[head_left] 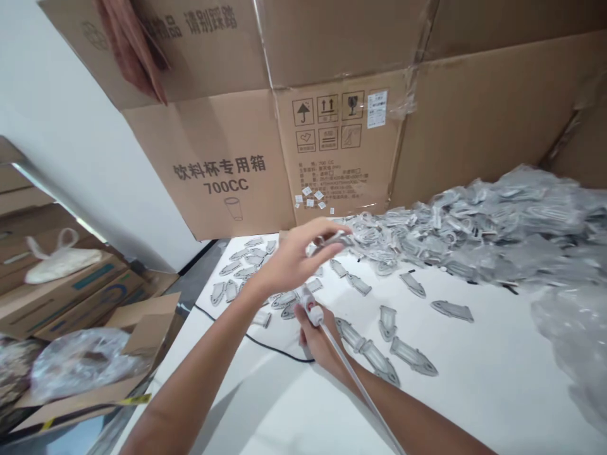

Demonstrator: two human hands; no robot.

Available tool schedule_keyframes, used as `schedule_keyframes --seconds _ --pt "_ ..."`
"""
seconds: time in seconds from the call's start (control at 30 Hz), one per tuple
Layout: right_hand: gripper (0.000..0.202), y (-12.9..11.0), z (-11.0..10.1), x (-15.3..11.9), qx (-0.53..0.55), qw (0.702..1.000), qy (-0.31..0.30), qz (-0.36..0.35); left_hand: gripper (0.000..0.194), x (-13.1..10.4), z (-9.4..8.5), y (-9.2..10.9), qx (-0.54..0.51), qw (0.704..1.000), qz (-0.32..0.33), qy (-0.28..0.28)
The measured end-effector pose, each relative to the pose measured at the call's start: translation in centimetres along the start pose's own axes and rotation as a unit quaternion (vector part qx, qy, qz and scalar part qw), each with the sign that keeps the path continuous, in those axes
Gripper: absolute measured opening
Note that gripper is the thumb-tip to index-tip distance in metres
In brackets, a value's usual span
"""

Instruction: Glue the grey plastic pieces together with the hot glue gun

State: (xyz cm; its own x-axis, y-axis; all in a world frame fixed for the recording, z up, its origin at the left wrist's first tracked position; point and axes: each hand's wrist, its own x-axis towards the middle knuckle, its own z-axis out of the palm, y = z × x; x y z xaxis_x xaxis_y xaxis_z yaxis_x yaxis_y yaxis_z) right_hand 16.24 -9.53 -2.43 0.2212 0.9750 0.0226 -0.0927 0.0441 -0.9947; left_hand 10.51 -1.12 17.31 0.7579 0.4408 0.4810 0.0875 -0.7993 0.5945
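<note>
The left hand has its grip pinching a grey piece; the right hand clasps a white tool (cord trailing).

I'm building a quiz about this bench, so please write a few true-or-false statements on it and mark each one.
1. The right hand holds a white corded device. True.
2. The wrapped pile lies left of both hands. False: the wrapped pile is on their right.
3. A black cable lies on the white table. True.
4. The left hand is touching nothing. False: the left hand pinches a small grey piece.
</note>
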Motion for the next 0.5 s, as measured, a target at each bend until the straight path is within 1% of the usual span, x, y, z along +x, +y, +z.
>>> schedule_keyframes --seconds 0.07,0.13,0.23,0.3,0.33,0.37,0.4,0.5 --pt "0.05 0.2 -0.1 -0.2 0.015 1.0 -0.01 0.016 0.021 -3.9 -1.5 -2.2 -0.001 0.99 -0.084 0.115" --pt "0.052 0.1 -0.2 -0.3 0.025 0.999 -0.017 0.024 0.023 -7.6 -2.1 -5.1 -0.03 0.959 -0.159 0.233" --pt "0.051 -0.7 -0.5 -0.5 0.045 0.998 -0.033 0.024 0.037 -12.0 -1.8 -8.8 -0.12 0.887 -0.246 0.37" --pt "0.05 -1.3 -0.8 -0.7 0.063 0.996 -0.057 0.022 0.048 -13.8 -1.0 -10.2 -0.157 0.839 -0.278 0.441" --pt "0.049 -1.6 -0.9 -0.7 0.074 0.994 -0.073 0.023 0.053 -14.4 -0.5 -10.5 -0.168 0.82 -0.29 0.464" --pt "0.048 -1.8 -1.0 -0.7 0.081 0.993 -0.085 0.026 0.056 -14.8 0.0 -10.5 -0.176 0.808 -0.3 0.476" --pt "0.048 -1.8 -1.1 -0.8 0.083 0.992 -0.089 0.029 0.058 -15.0 0.6 -10.5 -0.183 0.802 -0.311 0.477" --pt "0.049 -1.5 -1.2 -0.8 0.072 0.994 -0.071 0.048 0.055 -15.2 2.3 -9.8 -0.211 0.798 -0.352 0.441"
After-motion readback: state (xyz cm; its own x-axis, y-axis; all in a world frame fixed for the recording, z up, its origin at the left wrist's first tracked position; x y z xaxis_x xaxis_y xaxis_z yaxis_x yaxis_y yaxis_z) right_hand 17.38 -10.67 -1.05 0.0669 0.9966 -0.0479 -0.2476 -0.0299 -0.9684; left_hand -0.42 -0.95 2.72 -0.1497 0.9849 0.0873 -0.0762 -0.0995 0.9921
